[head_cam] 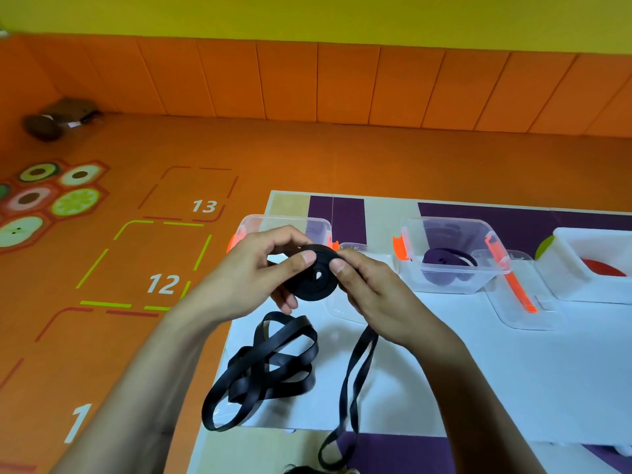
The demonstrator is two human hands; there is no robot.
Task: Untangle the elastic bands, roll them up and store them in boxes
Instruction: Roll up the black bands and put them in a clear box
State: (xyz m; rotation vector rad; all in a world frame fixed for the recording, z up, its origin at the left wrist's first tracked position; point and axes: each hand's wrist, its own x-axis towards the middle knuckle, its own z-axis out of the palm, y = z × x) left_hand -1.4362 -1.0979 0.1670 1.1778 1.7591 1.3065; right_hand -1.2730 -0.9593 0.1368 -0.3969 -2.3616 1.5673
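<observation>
Roll: black flat elastic band wound into a disc, held up above the far left part of the white tabletop.
Left hand: thumb on the disc's face, fingers curled behind its left side, clamped on it.
Right hand: thumb on the disc's right rim, fingers behind, gripping it.
Tail: black strap hanging from under the right hand past the near table edge.
Tangle: heap of loose black elastic loops lying on the tabletop below the hands.
Boxes: clear plastic box with orange clasps just behind the hands. To its right a second clear box contains a rolled purple band.
</observation>
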